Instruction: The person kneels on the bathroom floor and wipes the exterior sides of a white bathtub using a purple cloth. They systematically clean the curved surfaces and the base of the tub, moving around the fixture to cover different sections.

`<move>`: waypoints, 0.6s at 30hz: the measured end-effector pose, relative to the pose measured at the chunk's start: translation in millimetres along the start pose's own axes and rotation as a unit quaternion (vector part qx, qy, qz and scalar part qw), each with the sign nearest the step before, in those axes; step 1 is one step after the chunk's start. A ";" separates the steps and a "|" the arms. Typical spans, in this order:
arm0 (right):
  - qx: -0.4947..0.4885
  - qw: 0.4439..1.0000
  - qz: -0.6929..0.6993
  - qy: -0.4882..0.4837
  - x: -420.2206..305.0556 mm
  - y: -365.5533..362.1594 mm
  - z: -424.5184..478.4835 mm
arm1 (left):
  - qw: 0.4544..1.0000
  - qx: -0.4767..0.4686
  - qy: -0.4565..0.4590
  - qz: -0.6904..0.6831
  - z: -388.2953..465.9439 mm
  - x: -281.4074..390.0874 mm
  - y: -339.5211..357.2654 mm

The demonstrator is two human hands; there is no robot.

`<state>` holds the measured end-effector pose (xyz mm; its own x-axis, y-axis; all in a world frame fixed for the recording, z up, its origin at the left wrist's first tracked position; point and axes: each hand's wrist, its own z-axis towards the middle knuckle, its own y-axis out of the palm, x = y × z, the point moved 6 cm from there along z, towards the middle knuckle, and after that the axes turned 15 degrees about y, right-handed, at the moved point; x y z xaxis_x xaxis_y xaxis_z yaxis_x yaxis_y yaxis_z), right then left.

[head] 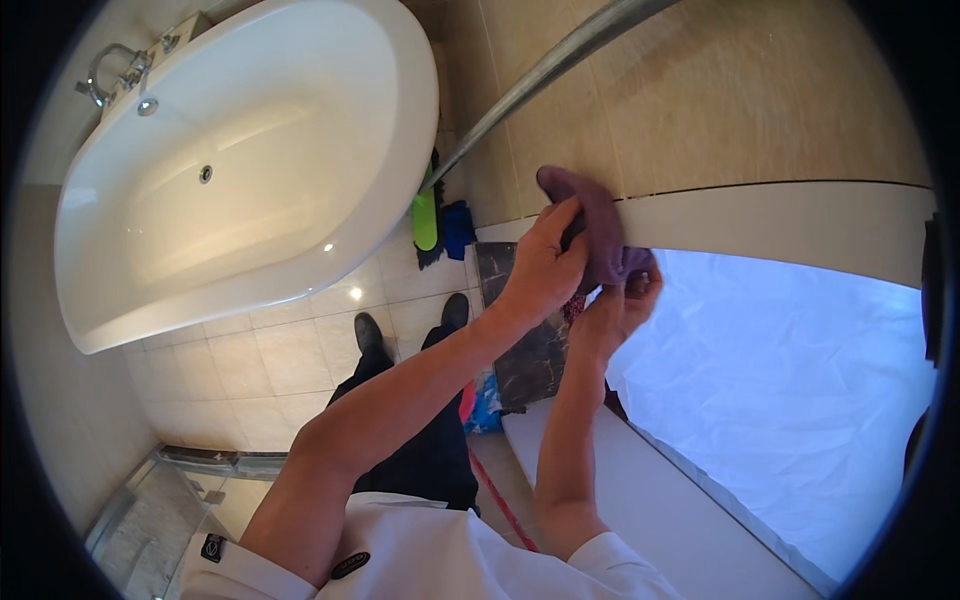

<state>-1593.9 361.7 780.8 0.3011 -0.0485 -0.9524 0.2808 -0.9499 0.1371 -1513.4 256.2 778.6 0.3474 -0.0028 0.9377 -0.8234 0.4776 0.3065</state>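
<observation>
A purple cloth (pixel 600 217) is bunched between my two hands, in front of the tiled wall. My left hand (pixel 546 259) grips its near side, with one end of the cloth sticking out beyond the fingers. My right hand (pixel 619 307) holds the lower part of the cloth, its fingers curled around the folds. Just under the hands lies a dark marbled stone ledge (pixel 521 337), and a small red patterned thing shows partly between the wrists. Beside my right hand is a bright, wrinkled white sheet (pixel 772 375).
A white bathtub (pixel 315 247) with a chrome faucet (pixel 112 71) stands at the left. A metal pole (pixel 540 71) slants down to a green broom head (pixel 425 221) beside a blue cloth (pixel 457 229). A glass panel (pixel 150 540) is at lower left.
</observation>
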 end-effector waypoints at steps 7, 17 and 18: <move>0.006 0.995 -0.077 -0.058 40.8 1.8 15.1 | 0.992 -0.009 0.023 0.127 7.1 -20.0 -12.1; 0.008 0.996 -0.086 0.013 75.0 -19.8 30.7 | 0.985 -0.063 0.000 0.159 -17.5 -21.1 -10.7; 0.005 0.997 -0.078 -0.019 50.2 -10.7 15.4 | 0.984 -0.037 0.037 0.171 -17.4 -4.5 -8.3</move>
<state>-1595.8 364.7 727.3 0.2200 0.0895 -0.9714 0.3116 -0.9501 -0.0169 -1500.3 267.5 769.0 0.0892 0.2316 0.9687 -0.8640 0.5019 -0.0405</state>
